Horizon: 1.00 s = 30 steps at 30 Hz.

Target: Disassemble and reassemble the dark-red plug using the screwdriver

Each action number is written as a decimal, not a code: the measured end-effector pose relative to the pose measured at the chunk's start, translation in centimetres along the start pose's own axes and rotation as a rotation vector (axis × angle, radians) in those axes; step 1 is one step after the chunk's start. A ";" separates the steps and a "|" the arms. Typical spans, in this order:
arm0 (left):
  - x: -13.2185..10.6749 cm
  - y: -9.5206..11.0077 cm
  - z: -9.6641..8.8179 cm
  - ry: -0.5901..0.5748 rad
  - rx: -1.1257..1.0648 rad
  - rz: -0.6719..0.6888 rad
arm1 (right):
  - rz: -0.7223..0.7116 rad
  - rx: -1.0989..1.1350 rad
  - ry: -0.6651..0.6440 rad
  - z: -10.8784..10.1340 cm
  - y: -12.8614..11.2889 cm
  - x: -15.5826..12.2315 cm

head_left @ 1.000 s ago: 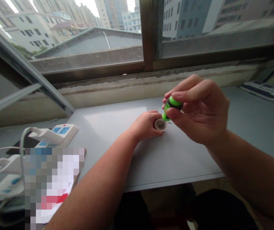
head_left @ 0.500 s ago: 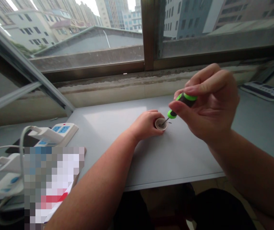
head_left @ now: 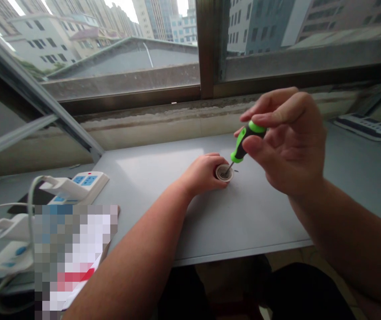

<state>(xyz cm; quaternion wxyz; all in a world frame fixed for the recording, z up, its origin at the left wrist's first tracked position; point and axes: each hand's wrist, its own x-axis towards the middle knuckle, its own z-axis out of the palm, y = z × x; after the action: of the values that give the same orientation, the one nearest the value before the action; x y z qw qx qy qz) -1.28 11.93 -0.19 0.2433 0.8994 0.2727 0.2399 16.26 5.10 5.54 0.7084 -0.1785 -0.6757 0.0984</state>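
My left hand (head_left: 208, 172) is wrapped around a small round cup-like part (head_left: 224, 173) with a pale rim, holding it on the grey table. Its kind does not show clearly, and its inside looks dark. In my right hand (head_left: 290, 138) is a green and black screwdriver (head_left: 246, 140), gripped by the handle between thumb and fingers. The screwdriver leans, its thin shaft reaching down into the part's opening; the tip is hard to make out. Just right of the rim lies a tiny dark piece (head_left: 236, 170), possibly a screw.
Power strips (head_left: 92, 184) with white plugs and cables crowd the left side, beside papers blurred out in part. A dark and white device (head_left: 368, 126) lies at the far right. Behind the grey table (head_left: 243, 222) runs a wall below a window (head_left: 126, 53); a metal frame slants at left.
The screwdriver handle has tipped more upright, and my right-hand fingers have shifted and turned around it, a little to the left. My left hand and the round part stay put.
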 end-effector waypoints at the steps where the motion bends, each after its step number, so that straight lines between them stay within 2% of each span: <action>1: 0.0 0.0 0.0 0.004 0.003 0.001 | 0.018 0.042 -0.029 0.0 -0.1 0.0; 4: -0.1 0.0 0.1 0.016 0.011 0.003 | 0.045 0.116 -0.079 0.2 -0.4 -0.2; 10: -0.1 0.0 0.1 0.011 0.005 0.006 | -0.058 -0.070 0.030 -0.2 -0.1 0.1; 16: -0.1 0.1 0.0 0.017 0.019 -0.009 | 0.079 0.102 -0.102 0.0 -0.7 -0.3; 22: 0.0 0.1 0.0 -0.001 -0.002 -0.002 | -0.010 -0.096 0.027 0.0 -0.5 -0.3; 27: 0.0 0.1 0.1 0.019 0.017 -0.003 | 0.047 0.009 -0.089 -0.1 -0.5 -0.3; 30: 0.0 0.0 0.1 0.018 0.008 0.005 | 0.033 0.000 -0.063 0.2 -0.7 -0.4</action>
<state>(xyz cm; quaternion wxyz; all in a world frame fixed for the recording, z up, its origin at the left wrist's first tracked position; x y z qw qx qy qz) -1.20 11.92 -0.31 0.2365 0.8988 0.2737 0.2474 15.92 4.29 5.45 0.6852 -0.1866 -0.6945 0.1155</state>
